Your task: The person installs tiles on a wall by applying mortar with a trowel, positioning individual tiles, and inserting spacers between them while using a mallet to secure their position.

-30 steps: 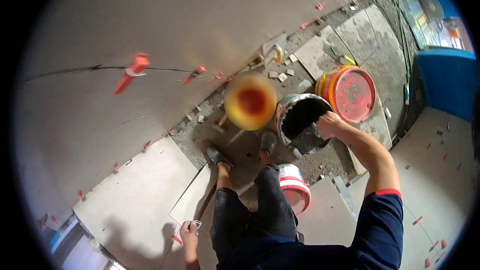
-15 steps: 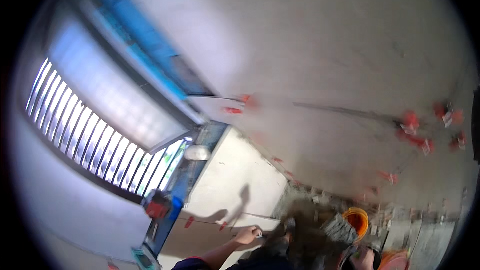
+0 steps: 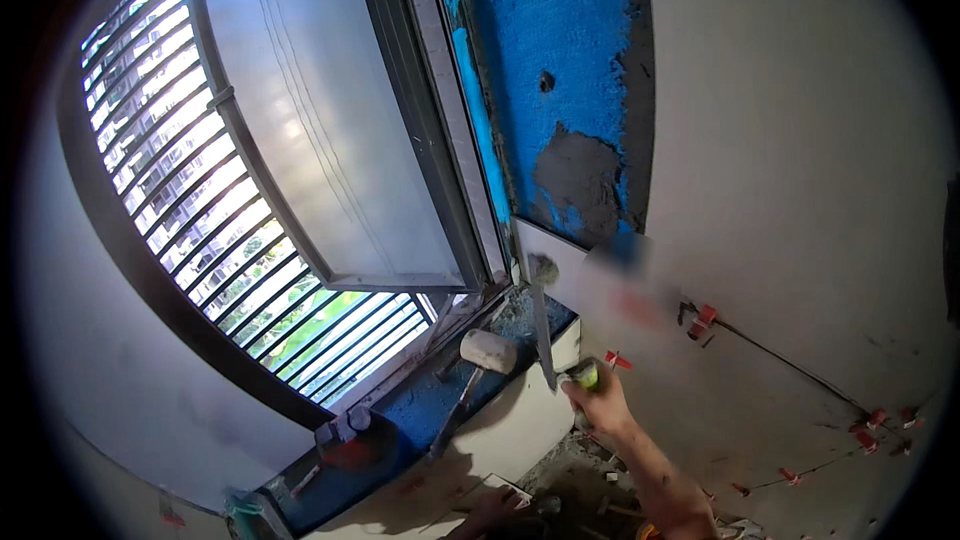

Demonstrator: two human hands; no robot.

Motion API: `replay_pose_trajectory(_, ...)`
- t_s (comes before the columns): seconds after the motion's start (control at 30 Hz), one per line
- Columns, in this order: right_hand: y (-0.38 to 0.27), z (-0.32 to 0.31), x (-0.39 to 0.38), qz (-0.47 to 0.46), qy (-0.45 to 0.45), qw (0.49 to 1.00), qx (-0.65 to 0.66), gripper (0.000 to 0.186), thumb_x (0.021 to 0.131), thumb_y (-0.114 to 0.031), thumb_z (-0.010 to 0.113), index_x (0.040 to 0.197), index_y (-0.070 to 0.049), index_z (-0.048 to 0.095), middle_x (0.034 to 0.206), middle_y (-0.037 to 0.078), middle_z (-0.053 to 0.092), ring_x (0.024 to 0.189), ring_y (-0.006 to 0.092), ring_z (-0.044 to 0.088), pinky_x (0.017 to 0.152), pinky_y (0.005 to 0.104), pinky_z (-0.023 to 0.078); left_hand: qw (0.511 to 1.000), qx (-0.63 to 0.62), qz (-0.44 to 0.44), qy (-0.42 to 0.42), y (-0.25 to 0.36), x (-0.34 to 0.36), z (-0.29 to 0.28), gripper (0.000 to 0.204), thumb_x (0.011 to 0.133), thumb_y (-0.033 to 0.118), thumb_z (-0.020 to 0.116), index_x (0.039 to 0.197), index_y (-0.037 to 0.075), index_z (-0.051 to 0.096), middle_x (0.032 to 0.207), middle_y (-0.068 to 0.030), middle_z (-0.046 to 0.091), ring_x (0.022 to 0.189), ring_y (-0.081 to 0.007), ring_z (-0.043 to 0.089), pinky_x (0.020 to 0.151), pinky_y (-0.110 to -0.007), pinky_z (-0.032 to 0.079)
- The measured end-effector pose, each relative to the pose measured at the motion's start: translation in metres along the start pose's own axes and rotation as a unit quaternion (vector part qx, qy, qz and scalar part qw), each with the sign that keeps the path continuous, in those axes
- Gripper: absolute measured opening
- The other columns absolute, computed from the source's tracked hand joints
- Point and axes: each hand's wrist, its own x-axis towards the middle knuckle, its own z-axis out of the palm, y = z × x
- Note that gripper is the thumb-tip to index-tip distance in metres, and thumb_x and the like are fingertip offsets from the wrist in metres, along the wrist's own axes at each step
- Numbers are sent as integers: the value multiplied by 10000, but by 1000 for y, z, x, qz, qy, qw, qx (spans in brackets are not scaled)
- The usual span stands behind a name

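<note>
My right hand (image 3: 602,404) is raised at the corner of the wall, fingers wrapped round the green handle of a trowel (image 3: 541,325). The trowel's long, narrow blade points up along the wall, and a lump of grey mortar (image 3: 543,268) shows near its upper part. Just beside it is the edge of a pale wall tile (image 3: 553,248), below a blue-coated patch of wall (image 3: 550,30) with grey mortar smears. Low in the view, my left hand (image 3: 492,510) is in shadow with its fingers closed; a small pale thing at its fingertips is too unclear to name.
A white-headed mallet (image 3: 488,350) lies on the blue windowsill (image 3: 410,422), near a red and dark tool (image 3: 355,442). An open window sash (image 3: 330,130) stands before a barred window (image 3: 190,170). Red tile clips (image 3: 703,320) dot the right wall.
The view has swung toward the window corner. My right hand has come up from the lower right, near the orange bucket, to the wall with the trowel. My left hand now appears lower.
</note>
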Motion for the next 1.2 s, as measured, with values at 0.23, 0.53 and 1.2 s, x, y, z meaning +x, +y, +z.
replay_pose_trajectory(0.23, 27, 5, 163, 29, -27, 999, 37, 140, 816, -98, 665, 815, -11, 555, 605, 63, 549, 496, 169, 547, 463, 314, 439, 905, 197, 305, 220, -41, 15, 6, 258, 881, 277, 601, 903, 20, 617, 856, -152, 584, 835, -308, 551, 715, -434, 427)
replay_pose_trajectory(0.53, 50, -6, 131, 270, -159, 886, 342, 112, 828, -133, 596, 783, -74, 513, 632, 17, 469, 502, 136, 468, 491, 280, 381, 975, 11, 174, 139, -21, 19, -11, 286, 881, 288, 574, 867, 8, 625, 779, -180, 590, 719, -320, 573, 675, -424, 456)
replay_pose_trajectory(1.2, -122, 29, 92, -57, 78, 643, -760, 423, 838, -233, 636, 1113, 41, 468, 849, 198, 666, 789, 357, 675, 679, 435, 537, 990, -123, 59, -21, 13, 63, -10, 428, 902, 431, 542, 972, 16, 616, 884, -209, 634, 842, -372, 621, 756, -442, 472)
